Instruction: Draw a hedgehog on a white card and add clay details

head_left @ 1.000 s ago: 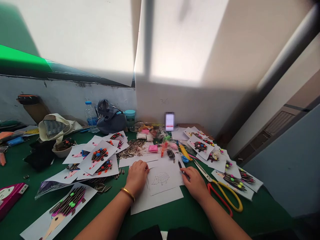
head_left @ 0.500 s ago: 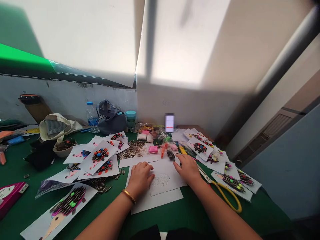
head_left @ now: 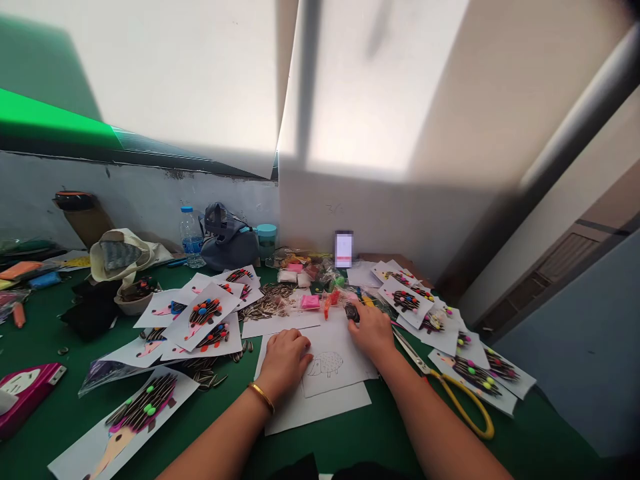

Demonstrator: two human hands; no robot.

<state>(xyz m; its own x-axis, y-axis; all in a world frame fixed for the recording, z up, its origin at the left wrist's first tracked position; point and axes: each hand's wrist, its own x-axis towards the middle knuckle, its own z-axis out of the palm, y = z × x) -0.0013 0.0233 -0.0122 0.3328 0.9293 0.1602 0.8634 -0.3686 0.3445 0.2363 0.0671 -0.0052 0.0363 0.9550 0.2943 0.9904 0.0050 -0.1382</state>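
My left hand (head_left: 285,360) lies on white paper (head_left: 285,410), its fingers resting along the left part of a sheet with a hedgehog drawn in outline (head_left: 327,365). No object shows under that palm. On the other side of the drawing, my right hand (head_left: 374,328) has its thumb and fingers closed on a small black lump (head_left: 352,312), perhaps in clear wrapping. Just left of this lump are an orange-red piece (head_left: 330,303) and a pink packet (head_left: 310,302). Yellow-handled scissors (head_left: 435,373) lie open beside my right forearm.
Hedgehog cards (head_left: 203,313) with seed spines and coloured dots are piled on the left; more cards (head_left: 406,300) lie on the right. Loose sunflower seeds (head_left: 267,303) are spread behind the paper. A phone (head_left: 344,250) leans against the wall near a water bottle (head_left: 191,237).
My right hand has reached slightly forward and closed on the black lump, which has shifted a little toward it. My left hand stays on the paper. The view has shifted slightly.
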